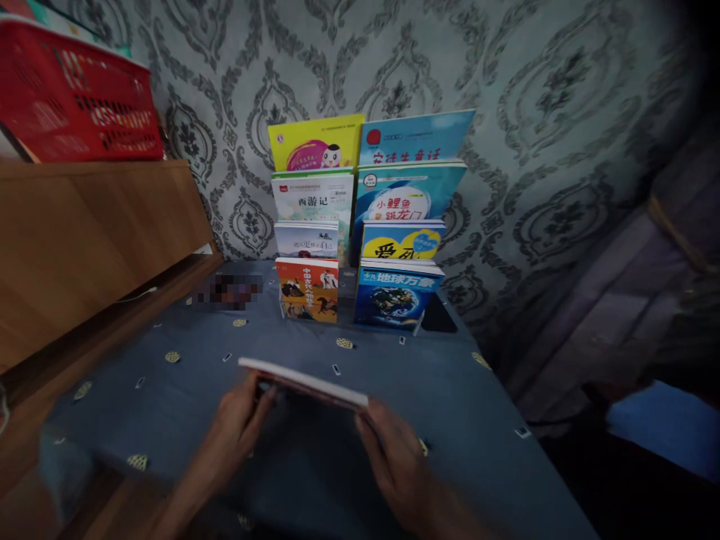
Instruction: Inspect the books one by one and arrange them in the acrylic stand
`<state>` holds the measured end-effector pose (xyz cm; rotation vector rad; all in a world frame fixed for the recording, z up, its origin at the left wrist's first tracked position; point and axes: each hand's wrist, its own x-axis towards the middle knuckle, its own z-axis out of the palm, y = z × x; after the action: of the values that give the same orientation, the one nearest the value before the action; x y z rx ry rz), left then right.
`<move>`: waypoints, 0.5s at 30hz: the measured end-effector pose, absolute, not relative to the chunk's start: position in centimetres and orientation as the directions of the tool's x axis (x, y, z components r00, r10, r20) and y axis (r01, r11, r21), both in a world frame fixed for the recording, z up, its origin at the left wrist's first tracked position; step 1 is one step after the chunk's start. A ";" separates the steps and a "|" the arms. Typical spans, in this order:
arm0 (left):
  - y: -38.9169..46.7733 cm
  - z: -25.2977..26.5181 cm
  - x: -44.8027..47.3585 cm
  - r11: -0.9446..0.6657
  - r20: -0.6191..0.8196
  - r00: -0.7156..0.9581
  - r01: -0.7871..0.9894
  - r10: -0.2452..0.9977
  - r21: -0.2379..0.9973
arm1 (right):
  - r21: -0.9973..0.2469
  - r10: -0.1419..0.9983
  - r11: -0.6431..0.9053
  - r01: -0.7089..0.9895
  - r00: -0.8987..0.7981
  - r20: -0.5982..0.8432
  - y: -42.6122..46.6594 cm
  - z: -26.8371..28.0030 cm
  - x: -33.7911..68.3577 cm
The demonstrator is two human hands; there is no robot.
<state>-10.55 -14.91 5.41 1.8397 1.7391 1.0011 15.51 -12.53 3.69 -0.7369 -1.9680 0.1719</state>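
A thin book (307, 381) is held level above the dark patterned tablecloth, its pale edge turned up and its cover mostly out of sight. My left hand (243, 411) grips its left end, thumb below the edge. At the other end, my right hand (391, 442) is closed on the same book, slightly blurred. Beyond the hands stands a clear tiered rack of books. Its front row has an orange book (308, 291) on the left and a blue book with a globe (394, 298) on the right. Behind them rise several more books, including a yellow one (320, 142) at the back.
A red plastic basket (84, 97) sits on a wooden cabinet (101, 247) at the left. The tablecloth (185, 405) covers the table, which meets a patterned wall. A blurred-out item (230, 291) lies left of the rack. Pale draped cloth (607, 285) hangs at the right.
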 end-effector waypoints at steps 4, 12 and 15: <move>-13.0 7.0 -10.0 -0.230 0.412 -0.108 0.690 0.905 0.686 | -0.413 0.531 0.829 0.377 -0.298 0.793 -10.3 4.2 14.4; -6.1 7.8 -10.6 -0.543 0.729 -0.122 0.588 0.674 0.600 | -0.278 0.322 0.937 0.211 -0.218 0.921 -1.5 4.5 11.2; -3.1 7.5 -10.9 -0.545 0.737 -0.154 0.578 0.658 0.608 | -0.325 0.374 0.911 0.255 -0.178 0.910 1.1 5.1 10.4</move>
<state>-10.86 -3.12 7.51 1.9975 1.4634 1.8210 10.43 1.08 5.13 -0.4749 -1.7701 0.1134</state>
